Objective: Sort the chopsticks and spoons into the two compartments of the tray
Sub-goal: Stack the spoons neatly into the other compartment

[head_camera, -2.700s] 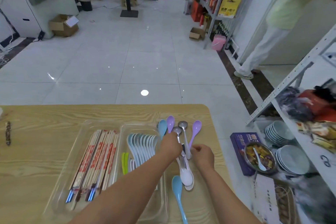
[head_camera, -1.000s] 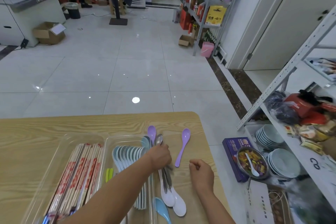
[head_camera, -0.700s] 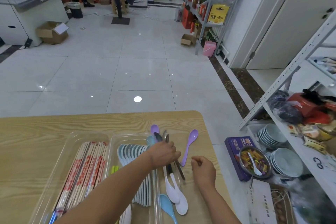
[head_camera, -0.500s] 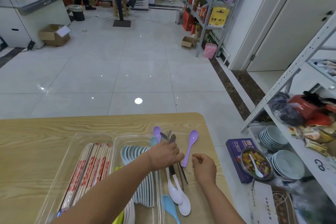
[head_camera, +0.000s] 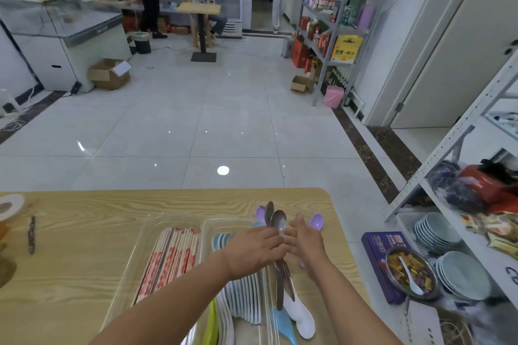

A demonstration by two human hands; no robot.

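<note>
Now curls the fingers (head_camera: pixel 270 238) of the left hand (head_camera: pixel 253 252) tight round a bundle of metal spoons (head_camera: pixel 278 223), bowls up past the knuckles, handles slanting down and back toward the body. Sets the right hand (head_camera: pixel 307 242) just beside the bundle with fingers (head_camera: pixel 297 225) straight and spread, palm turned toward the spoons, nothing held. Cannot tell through the blur whether those fingertips touch the metal. Partly hides a purple spoon (head_camera: pixel 317 223) behind that right hand, flat on the table (head_camera: pixel 84 221). Shows a second purple spoon (head_camera: pixel 260 213) just beyond the metal bowls. Finds, under the handles' ends, two white spoons (head_camera: pixel 302 316) and a blue spoon (head_camera: pixel 283 326) on the wood, just right of the tray (head_camera: pixel 157 221). Holds, in the clear tray's left compartment, the wrapped chopsticks (head_camera: pixel 171 255) laid lengthwise. In the right compartment, a row of pale spoons (head_camera: pixel 244 297) stacked on edge, with a green piece (head_camera: pixel 213 325) by the divider at the near end. Farther right, off the table, stacks of plates (head_camera: pixel 437 232) on a low shelf.
</note>
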